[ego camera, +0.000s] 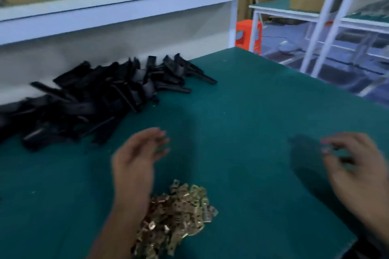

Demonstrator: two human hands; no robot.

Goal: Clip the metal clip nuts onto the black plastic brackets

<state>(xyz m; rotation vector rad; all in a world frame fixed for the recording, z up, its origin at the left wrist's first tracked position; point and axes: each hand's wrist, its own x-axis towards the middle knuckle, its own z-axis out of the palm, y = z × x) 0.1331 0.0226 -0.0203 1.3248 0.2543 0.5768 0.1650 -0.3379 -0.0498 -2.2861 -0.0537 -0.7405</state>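
Left hand [134, 157] hovers open and empty above the clip pile [176, 216], right hand's [353, 166] grip unclear through blur; a hasty grab could scatter clips.

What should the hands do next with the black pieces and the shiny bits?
Probably the left hand should reach to the pile of black brackets and pick one up. It hovers open and holds nothing, nearer that pile than the right hand is. The pile of clip nuts lies close by. Whether the blurred right hand already pinches a nut is unclear.
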